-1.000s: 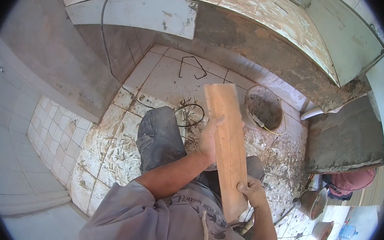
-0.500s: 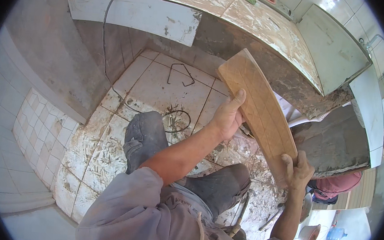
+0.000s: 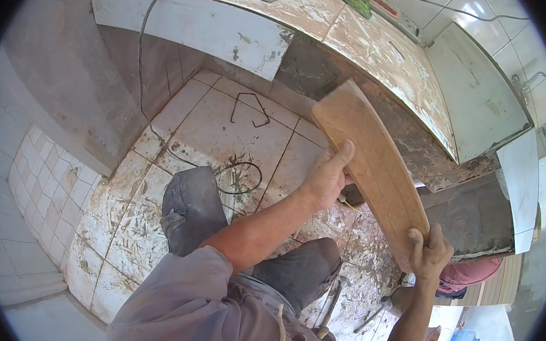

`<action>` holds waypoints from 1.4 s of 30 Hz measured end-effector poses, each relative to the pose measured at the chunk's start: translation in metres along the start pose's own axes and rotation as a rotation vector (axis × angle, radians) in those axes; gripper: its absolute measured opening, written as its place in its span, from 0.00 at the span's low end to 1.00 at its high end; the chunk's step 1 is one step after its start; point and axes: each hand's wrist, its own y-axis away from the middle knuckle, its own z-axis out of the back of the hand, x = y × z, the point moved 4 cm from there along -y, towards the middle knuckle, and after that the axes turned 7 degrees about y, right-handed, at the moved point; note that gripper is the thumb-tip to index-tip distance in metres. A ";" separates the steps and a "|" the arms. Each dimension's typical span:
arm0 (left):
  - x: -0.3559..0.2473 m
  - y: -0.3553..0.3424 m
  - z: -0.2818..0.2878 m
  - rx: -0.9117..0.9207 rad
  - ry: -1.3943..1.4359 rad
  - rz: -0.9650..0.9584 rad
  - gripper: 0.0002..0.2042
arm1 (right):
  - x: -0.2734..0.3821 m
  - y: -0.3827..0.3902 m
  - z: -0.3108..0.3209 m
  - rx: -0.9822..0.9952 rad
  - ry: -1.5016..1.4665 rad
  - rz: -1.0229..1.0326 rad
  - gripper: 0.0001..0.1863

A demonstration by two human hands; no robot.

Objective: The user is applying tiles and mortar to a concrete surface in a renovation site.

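Observation:
A long tan plank-like piece [image 3: 375, 178] is held at a slant in front of the counter's rough cement front [image 3: 307, 67]. My left hand [image 3: 329, 178] grips its left edge around the middle, thumb on the face. My right hand [image 3: 430, 253] grips its lower right end. The board's upper end appears close to the cement band; I cannot tell whether they touch. A bucket with a yellow handle is mostly hidden behind the board.
Dirty white floor tiles [image 3: 182, 117] hold bent rods [image 3: 250, 95], a black loop [image 3: 258, 179] and tools [image 3: 333, 303]. A cable [image 3: 141, 64] hangs from the tiled counter [image 3: 366, 43]. A pink bundle [image 3: 470, 271], a water bottle [image 3: 463, 339] and a tap [image 3: 537, 79] are at right.
The board has swung from nearly upright in front of me to a slant up toward the counter, with both hands moving right with it. In the last half second it has dropped slightly.

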 end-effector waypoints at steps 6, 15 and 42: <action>-0.017 -0.011 -0.003 0.049 0.008 -0.072 0.29 | 0.008 -0.023 -0.009 0.009 0.020 0.056 0.24; -0.009 -0.007 -0.002 -0.030 0.030 0.041 0.29 | 0.005 -0.016 0.004 -0.003 0.035 0.051 0.24; -0.030 -0.009 -0.003 -0.023 -0.107 0.035 0.26 | 0.009 -0.044 0.008 0.044 -0.024 0.006 0.23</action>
